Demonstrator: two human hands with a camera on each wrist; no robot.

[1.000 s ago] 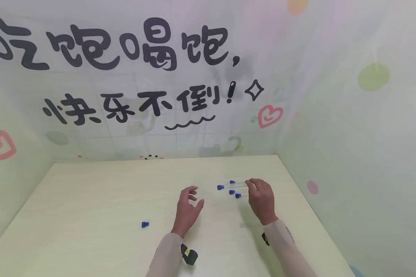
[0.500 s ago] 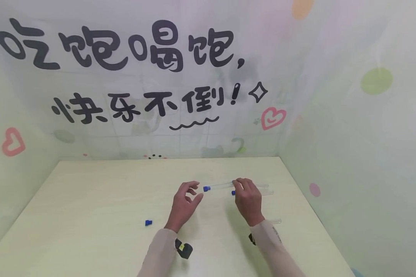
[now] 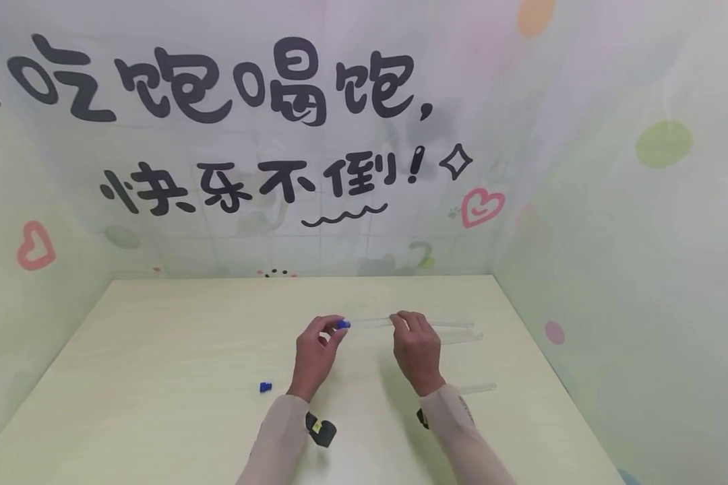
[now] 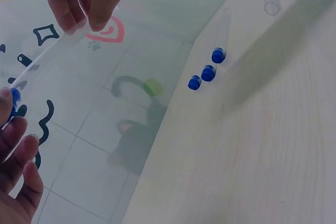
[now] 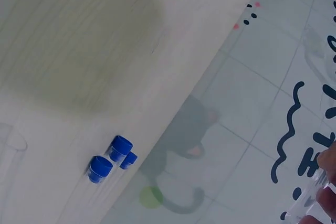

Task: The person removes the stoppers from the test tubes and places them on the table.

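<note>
Your left hand (image 3: 313,350): pinching blue cap (image 3: 344,325), left end. Your right hand (image 3: 417,345): pinching clear tube (image 3: 370,322); paired grips presumably steady it.

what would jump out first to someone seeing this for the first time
Probably the big dark lettering across the back wall. Below it, the left hand pinches a blue cap at one end of a clear tube, while the right hand grips that tube farther along. A separate blue cap lies on the pale table, left of both hands.
</note>
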